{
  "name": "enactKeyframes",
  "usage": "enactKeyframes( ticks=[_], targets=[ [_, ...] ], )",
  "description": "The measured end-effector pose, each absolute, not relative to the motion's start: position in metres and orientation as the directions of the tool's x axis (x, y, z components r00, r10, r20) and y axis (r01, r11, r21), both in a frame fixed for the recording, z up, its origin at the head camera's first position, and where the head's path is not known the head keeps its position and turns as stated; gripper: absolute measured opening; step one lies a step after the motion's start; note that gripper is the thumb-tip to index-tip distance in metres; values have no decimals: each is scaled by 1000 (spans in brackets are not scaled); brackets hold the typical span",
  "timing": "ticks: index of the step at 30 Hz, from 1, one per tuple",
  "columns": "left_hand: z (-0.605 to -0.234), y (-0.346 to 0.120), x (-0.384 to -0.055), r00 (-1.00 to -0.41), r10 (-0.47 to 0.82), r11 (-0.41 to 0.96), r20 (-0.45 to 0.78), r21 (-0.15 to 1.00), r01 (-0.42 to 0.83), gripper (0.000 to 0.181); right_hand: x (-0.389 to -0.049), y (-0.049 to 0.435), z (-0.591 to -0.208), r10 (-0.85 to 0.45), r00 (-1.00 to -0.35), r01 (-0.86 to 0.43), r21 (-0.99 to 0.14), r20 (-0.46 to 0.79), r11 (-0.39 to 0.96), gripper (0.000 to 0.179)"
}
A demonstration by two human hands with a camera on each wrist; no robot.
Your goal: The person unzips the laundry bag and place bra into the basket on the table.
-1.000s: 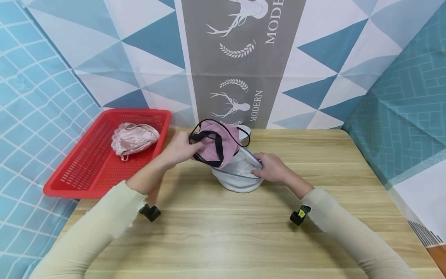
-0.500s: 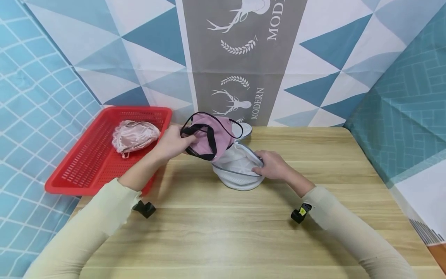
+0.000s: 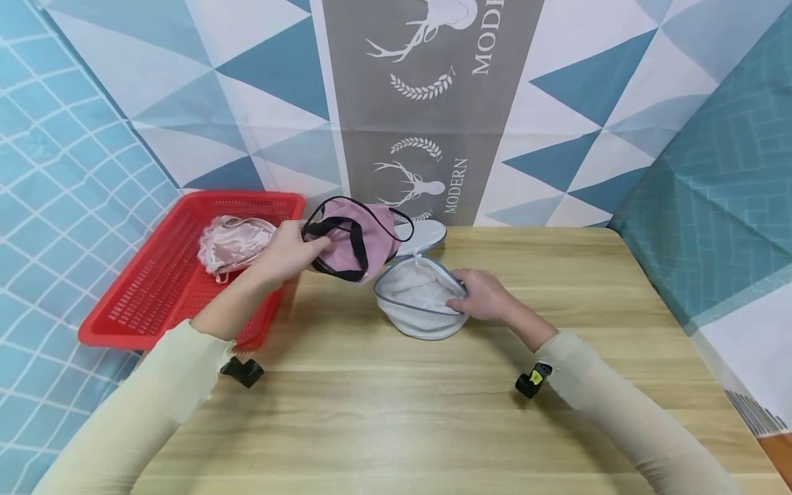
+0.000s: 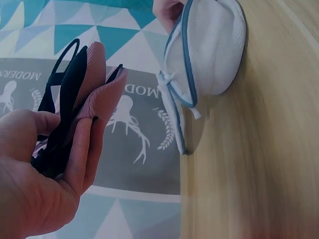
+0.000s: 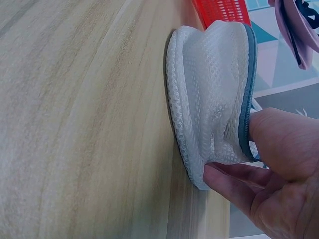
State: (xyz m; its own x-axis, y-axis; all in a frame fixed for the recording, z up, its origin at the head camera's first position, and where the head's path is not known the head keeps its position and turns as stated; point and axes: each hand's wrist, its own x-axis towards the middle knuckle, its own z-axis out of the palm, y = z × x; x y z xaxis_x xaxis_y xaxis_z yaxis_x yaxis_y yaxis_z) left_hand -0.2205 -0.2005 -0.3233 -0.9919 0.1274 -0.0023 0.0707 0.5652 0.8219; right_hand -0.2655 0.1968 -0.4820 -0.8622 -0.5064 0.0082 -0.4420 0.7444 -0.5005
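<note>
My left hand point(image 3: 287, 253) grips a folded pink bra point(image 3: 374, 237) with black trim and thin black straps, held above the table. In the left wrist view, the thumb and fingers pinch the bra's black band point(image 4: 62, 124), with the pink cups point(image 4: 97, 94) folded together. A white mesh laundry bag point(image 3: 421, 323) with a grey-blue zip edge stands on the table, its round lid point(image 3: 425, 235) flipped back toward the wall. With thumb and fingers, my right hand point(image 3: 482, 295) pinches the bag's rim on the right side. The bag's bottom is partly hidden.
A red plastic basket point(image 3: 133, 302) at the left holds a pale pink satin bra point(image 3: 235, 244) with lace edging. The wooden table point(image 3: 396, 419) ends at a patterned wall sheet point(image 3: 544, 82) behind the bag.
My left hand has moved left with the pink bra, away from over the mesh bag and toward the basket. More of the bag's opening and lid shows. My right hand keeps its place.
</note>
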Motion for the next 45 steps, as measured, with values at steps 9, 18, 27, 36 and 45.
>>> enactKeyframes(
  ticks=[9,18,27,36,45],
  targets=[
    [-318,-216,-223,-995,96,578,11,813,65,27,-251,189,-468,-480,-877,-399,-505,-35,766,51],
    [-310,-233,-225,-996,70,568,-47,823,1,33,-265,194,-488,-473,-881,-405,-494,-14,769,52],
    [-312,-250,-228,-995,60,519,-74,854,-32,30,-229,175,-431,-461,-886,-384,-477,-51,790,44],
    [-308,-266,-225,-991,24,495,-130,863,-102,33,-245,186,-457,-483,-876,-415,-489,-14,767,48],
    [-310,-287,-225,-988,-36,531,-150,835,-146,32,-272,198,-497,-472,-882,-421,-479,18,770,51]
  ],
)
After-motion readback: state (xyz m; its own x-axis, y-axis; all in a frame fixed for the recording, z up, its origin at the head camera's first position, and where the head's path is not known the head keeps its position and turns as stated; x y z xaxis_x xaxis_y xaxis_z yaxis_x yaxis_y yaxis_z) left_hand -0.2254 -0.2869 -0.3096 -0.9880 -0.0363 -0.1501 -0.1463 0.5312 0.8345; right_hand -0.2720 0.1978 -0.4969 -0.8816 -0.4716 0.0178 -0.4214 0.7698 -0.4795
